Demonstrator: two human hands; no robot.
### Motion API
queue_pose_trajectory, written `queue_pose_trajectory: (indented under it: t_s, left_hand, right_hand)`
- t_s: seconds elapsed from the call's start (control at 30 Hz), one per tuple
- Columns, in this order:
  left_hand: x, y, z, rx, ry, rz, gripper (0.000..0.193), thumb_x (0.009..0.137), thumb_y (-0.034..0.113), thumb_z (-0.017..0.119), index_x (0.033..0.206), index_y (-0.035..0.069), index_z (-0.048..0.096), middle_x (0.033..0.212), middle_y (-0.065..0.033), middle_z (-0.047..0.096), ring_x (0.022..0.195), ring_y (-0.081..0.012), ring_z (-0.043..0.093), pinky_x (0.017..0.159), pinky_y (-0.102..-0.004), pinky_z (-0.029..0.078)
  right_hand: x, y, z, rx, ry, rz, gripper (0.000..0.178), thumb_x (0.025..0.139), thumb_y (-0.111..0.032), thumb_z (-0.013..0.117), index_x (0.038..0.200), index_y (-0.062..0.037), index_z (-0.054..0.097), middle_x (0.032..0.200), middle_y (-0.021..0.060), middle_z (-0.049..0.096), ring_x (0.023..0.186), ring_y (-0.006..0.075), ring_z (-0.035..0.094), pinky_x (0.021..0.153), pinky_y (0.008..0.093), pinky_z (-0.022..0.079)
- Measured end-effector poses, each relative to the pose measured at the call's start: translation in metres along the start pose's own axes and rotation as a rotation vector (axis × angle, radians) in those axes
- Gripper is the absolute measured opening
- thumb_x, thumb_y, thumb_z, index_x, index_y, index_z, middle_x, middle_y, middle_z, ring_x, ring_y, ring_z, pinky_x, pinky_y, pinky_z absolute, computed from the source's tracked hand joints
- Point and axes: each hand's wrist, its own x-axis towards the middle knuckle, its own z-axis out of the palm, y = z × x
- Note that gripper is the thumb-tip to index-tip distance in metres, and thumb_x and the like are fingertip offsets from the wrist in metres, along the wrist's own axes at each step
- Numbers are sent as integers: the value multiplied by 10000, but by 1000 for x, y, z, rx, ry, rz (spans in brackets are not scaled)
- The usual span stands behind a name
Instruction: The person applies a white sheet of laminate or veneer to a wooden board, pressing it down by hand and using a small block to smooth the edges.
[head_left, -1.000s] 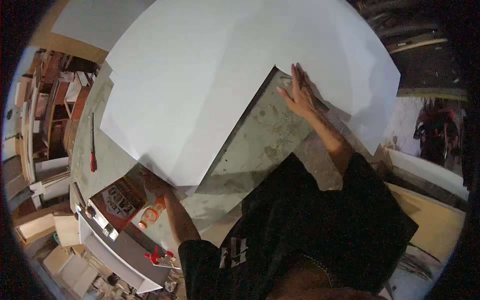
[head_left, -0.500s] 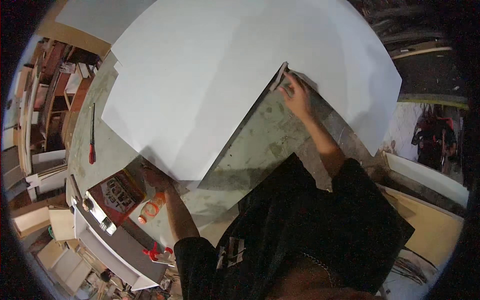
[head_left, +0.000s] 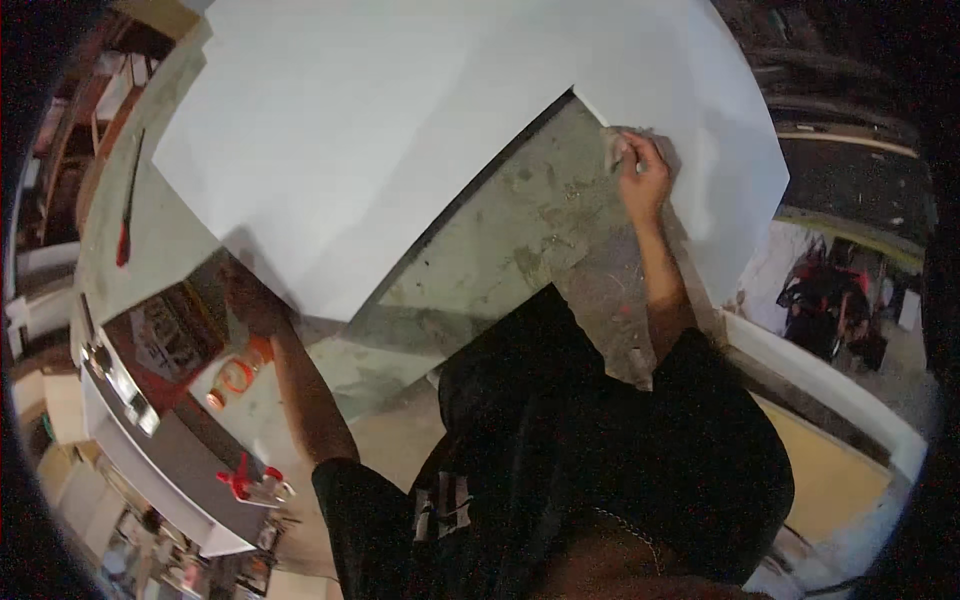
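Observation:
A large white panel (head_left: 350, 140) with a deep V-shaped notch lies across the greenish worktop (head_left: 480, 230). At the notch's right edge, my right hand (head_left: 645, 180) pinches a small grey-brown folded piece of sandpaper (head_left: 613, 150) against the cut. My left hand (head_left: 250, 295) is in shadow at the panel's lower left edge, holding it there; its fingertips are partly hidden. Just below that hand are a dark red printed box (head_left: 165, 335) and a clear bottle (head_left: 237, 376) with an orange cap.
A screwdriver (head_left: 127, 215) with a red handle lies at the worktop's left. Red-and-white clamp-like tools (head_left: 255, 482) rest near a white-edged drawer or tray (head_left: 170, 490) at lower left. Wooden boards (head_left: 60, 270) stand further left; a pale-edged frame (head_left: 800, 375) is at right.
My right hand has moved from the notch's tip down along its right edge with the sandpaper. My left hand stays at the panel's edge. The whole view has shifted slightly.

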Motion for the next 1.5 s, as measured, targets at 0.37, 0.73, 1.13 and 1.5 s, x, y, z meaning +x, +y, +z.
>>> queue_pose_trajectory:
  t_s: [0.37, 0.73, 1.13, 1.5]
  left_hand:
    - [-3, 0, 8, 63, 12, 2, 424, 1030, 214, 449, 1441, 110, 429, 1363, -122, 545, 1136, -221, 618, 815, -286, 551]
    - [-10, -9, 18, 55, -9, -12, 459, 1027, 263, 425, 1455, 97, 404, 1385, -131, 523, 1168, -239, 589, 865, -310, 514]
    - [-7, -9, 25, -23, 4, 18, 517, 1025, 340, 394, 1466, 70, 373, 1411, -154, 490, 1219, -275, 539, 949, -359, 452]
    - [10, -9, 13, -64, 46, 56, 583, 1023, 409, 366, 1477, 44, 344, 1435, -175, 459, 1265, -307, 493, 1026, -405, 395]
  right_hand:
    - [76, -1, 72, -245, -4, -359, 127, 816, -91, 734, 919, -41, 679, 930, 78, 625, 865, 261, 627, 763, 374, 516]
    - [4, 36, 12, -278, 22, -218, 91, 809, -113, 700, 873, -54, 673, 867, 127, 626, 784, 328, 628, 701, 407, 517]
    - [69, 11, 51, -252, -156, -269, 176, 845, -150, 682, 994, -61, 712, 1055, 126, 666, 972, 350, 635, 852, 411, 525]
    - [-265, 223, -253, -738, -26, 490, 301, 955, -214, 625, 1154, 10, 646, 1182, 141, 641, 1069, 294, 612, 908, 405, 510]
